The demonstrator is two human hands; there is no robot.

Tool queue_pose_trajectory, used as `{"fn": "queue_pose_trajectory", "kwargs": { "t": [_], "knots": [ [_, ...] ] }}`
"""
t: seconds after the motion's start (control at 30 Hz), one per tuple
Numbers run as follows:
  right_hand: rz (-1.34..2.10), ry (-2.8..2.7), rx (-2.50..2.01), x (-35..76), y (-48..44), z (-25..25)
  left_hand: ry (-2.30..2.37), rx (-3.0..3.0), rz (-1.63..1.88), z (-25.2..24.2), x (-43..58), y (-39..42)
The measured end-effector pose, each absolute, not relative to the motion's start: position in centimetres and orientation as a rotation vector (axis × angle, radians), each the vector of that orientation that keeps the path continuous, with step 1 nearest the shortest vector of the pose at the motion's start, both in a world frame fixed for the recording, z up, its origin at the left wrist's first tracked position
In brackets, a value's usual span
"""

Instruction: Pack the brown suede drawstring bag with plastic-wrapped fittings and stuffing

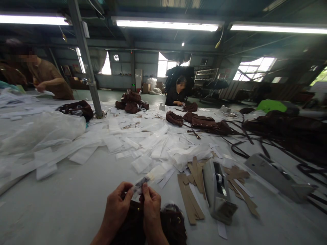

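One broad, smooth white table (76,204) fills the foreground, with a single square-edged post (85,58) rising beyond its near area. Three long strip lights (166,24) hang above. Two co-workers are clearly seen, one in brown (52,78) at far left and one in black (172,97) across the table. Soft, wrinkled dark-brown bags lie in several piles, too tangled to count; one brown bag (133,224) sits under the hands. Two grey, blocky tape dispensers stand to the right, the nearer (217,194) upright and the farther (278,178) angled. Thin white sheets (143,164), too many to count, overlap ahead of flat, stiff tan strips (189,200). The left hand (119,200) and right hand (152,206) each pinch, thumb against fingers, one small, crinkled, see-through wrapped piece (140,183) with a dark part, held just above the bag.
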State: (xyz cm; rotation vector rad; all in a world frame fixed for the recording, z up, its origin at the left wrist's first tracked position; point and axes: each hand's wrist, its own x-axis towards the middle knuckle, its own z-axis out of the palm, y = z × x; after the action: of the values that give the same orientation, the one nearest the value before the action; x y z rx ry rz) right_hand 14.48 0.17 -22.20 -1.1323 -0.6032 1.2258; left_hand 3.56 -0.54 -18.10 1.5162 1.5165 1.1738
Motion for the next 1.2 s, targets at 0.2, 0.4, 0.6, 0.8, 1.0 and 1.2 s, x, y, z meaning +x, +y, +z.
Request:
{"fn": "queue_pose_trajectory", "kwargs": {
  "t": [0.2,0.4,0.6,0.8,1.0,1.2],
  "knots": [
    [1.533,-0.661,-1.013,13.9,-0.8,-20.3,1.442,1.462,1.246,-19.1,3.0,-0.9],
    [1.517,-0.552,-1.013,14.1,-1.1,-20.4,1.316,1.455,1.163,-18.8,2.3,-0.7],
    [1.509,-0.531,-1.074,14.2,-0.6,-20.8,1.310,1.530,0.957,-19.6,-0.1,-3.0],
    [1.522,-0.628,-1.139,14.0,-0.6,-21.1,1.193,1.407,0.950,-20.1,0.5,-3.0],
    [1.450,-0.692,-1.174,14.6,-0.4,-21.7,1.184,1.340,0.928,-21.0,0.9,-0.7],
    [1.161,-1.021,-1.372,14.6,-0.4,-21.4,1.321,1.516,0.905,-21.2,1.4,0.5]
  ]
}}
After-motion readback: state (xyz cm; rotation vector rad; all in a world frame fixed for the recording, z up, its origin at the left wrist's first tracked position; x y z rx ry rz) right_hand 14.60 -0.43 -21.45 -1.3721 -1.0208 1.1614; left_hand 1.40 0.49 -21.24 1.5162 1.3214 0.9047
